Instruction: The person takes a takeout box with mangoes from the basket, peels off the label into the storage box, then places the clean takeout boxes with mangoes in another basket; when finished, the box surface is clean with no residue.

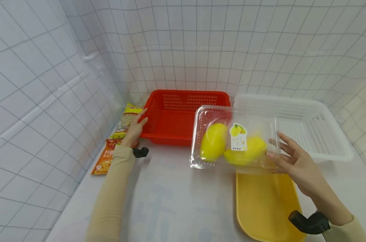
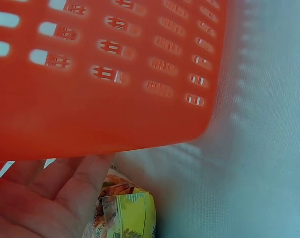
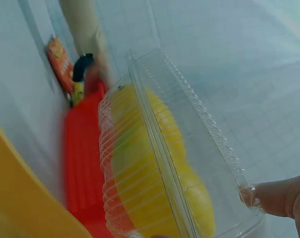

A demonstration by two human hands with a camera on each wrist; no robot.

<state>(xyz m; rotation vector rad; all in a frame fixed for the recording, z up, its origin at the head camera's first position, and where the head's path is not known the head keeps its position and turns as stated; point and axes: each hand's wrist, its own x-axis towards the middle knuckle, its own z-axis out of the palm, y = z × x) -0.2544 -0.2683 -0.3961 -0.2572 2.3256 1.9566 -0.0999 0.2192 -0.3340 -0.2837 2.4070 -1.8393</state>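
Note:
My right hand [image 1: 298, 164] grips the right end of a clear plastic box [image 3: 209, 139], thumb and fingers at its edges. Inside lie two yellow mangoes [image 1: 214, 141], and a white label with printed fruit [image 1: 238, 137] is stuck on the lid. The box is held up in front of the red basket [image 1: 177, 137], overlapping its right part and the yellow tray in the head view. On the far left, my left hand [image 1: 135, 129] holds the red basket's left rim. In the left wrist view its fingertips are hidden behind the red plastic [image 2: 100, 124].
A white basket [image 1: 331, 134] stands at the back right. Nearer to me lies a yellow tray [image 1: 267, 205]. Two snack packets, one yellow-green [image 1: 124, 122] and one orange [image 1: 103, 159], lie left of the red basket. Grid-patterned cloth [image 1: 183, 43] hangs behind.

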